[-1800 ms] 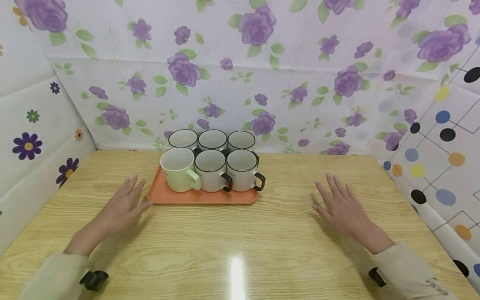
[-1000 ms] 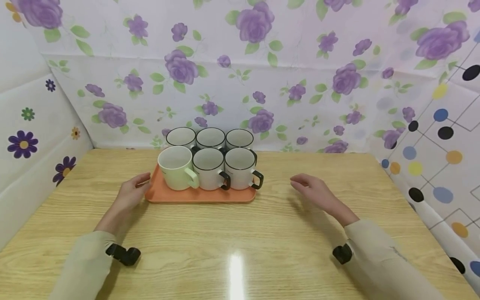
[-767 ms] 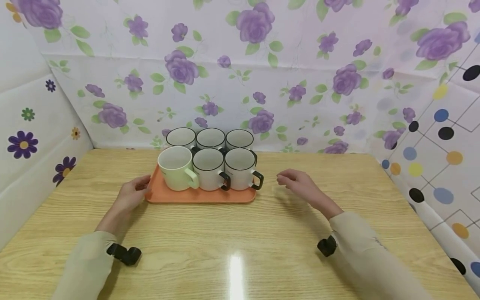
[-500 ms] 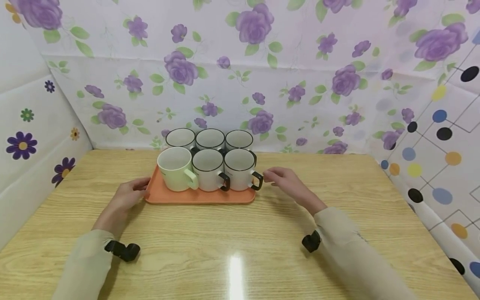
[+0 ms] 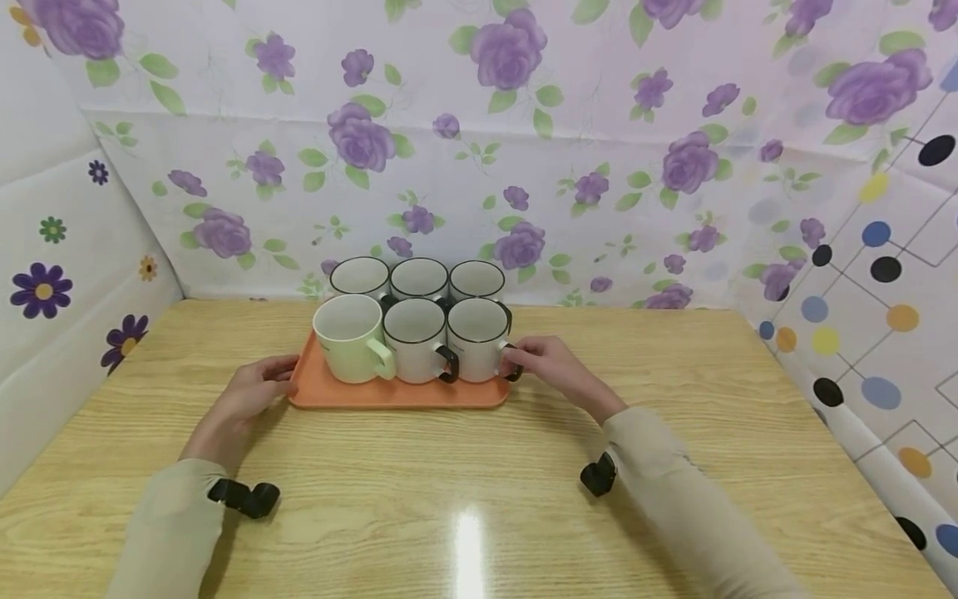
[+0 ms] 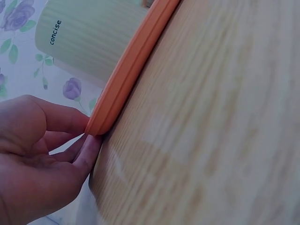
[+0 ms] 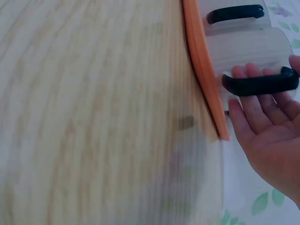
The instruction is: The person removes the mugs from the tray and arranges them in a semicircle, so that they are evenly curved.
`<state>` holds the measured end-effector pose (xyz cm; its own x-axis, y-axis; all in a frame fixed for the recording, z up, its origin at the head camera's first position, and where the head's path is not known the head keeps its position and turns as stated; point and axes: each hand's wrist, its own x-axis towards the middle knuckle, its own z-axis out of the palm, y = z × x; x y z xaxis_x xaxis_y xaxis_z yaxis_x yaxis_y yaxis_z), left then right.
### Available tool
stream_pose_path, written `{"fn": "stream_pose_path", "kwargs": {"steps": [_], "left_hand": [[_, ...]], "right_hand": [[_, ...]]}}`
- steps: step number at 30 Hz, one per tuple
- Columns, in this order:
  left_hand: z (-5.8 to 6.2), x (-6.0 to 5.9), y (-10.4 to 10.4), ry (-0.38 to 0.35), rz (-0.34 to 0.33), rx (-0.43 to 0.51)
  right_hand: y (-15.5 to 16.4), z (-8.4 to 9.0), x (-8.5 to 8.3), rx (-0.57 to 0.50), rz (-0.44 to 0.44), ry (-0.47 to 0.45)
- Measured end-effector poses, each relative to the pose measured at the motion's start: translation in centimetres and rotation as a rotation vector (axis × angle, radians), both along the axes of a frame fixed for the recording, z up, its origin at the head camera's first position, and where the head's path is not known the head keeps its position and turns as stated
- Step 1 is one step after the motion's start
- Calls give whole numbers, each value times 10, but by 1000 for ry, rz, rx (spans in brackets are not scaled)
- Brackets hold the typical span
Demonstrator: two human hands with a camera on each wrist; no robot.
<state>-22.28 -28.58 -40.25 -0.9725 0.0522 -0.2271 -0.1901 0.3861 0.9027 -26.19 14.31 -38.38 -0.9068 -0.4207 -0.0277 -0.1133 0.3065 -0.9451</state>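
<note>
Now the left hand (image 5: pixel 247 399) rests at the 9 o'clock edge of the orange tray (image 5: pixel 389 393); the left wrist view shows its thumb on top of the rim and its fingers (image 6: pixel 89 152) curled beneath it, so it pinches the tray's edge. The right hand (image 5: pixel 550 366) is at the 3 o'clock end of the tray, its fingers fairly straight and relaxed, lying against the black handle (image 7: pixel 260 82) of the nearest white mug (image 5: pixel 476 339); the right wrist view shows the fingertips behind that handle and the palm open, with nothing gripped.

One tray sits on the wooden surface (image 5: pixel 479 466), toward 12 o'clock from the person and close to the back wall. It carries six mugs in two rows of three, packed so that they touch. Five of them are white with dark rims and black handles: two in the near row and three in the far row (image 5: pixel 419 279). One, the pale green mug (image 5: pixel 350 339), stands at the near-left corner, just beside the left hand, and bears the word "concise" on its side.

Two beige sleeves (image 5: pixel 172 541) cover the forearms, each with a small black device at the wrist. Flowered sheets (image 5: pixel 524 150) hang behind and at 9 o'clock, and a sheet with coloured dots (image 5: pixel 883 316) hangs at 3 o'clock.
</note>
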Motion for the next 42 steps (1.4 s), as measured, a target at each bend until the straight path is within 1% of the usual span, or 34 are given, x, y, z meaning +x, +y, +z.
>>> {"fn": "stream_pose_path", "kwargs": {"steps": [2,6,9,14,17,21,26,31,35,38,42], "left_hand": [[1,0,0,11,2,-5],[2,1,-2,28,3,-16],[3,1,-3,29,9,-18],[4,0,-2,31,18,-7],[4,0,-2,44,22,5],[4,1,-3,54,26,8],[2,1,-5,48,31,14],[0,1,-5,37,36,20],[0,0,-3,35,39,19],[0,0,-1,37,40,21],[0,0,2,28,38,20]], "right_hand": [[-4,-1,0,-13,-10,14],[-11,-2,0,-88,-3,18],[-17,-1,2,-121,-20,25],[-24,0,4,-108,-72,33],[-26,0,6,-106,-79,14],[-28,0,8,-108,-71,4],[-27,-1,8,-102,-55,32],[-22,-3,8,-125,-12,43],[-19,1,11,-127,21,54],[-16,3,15,-120,20,55],[-11,0,16,-116,14,58]]}}
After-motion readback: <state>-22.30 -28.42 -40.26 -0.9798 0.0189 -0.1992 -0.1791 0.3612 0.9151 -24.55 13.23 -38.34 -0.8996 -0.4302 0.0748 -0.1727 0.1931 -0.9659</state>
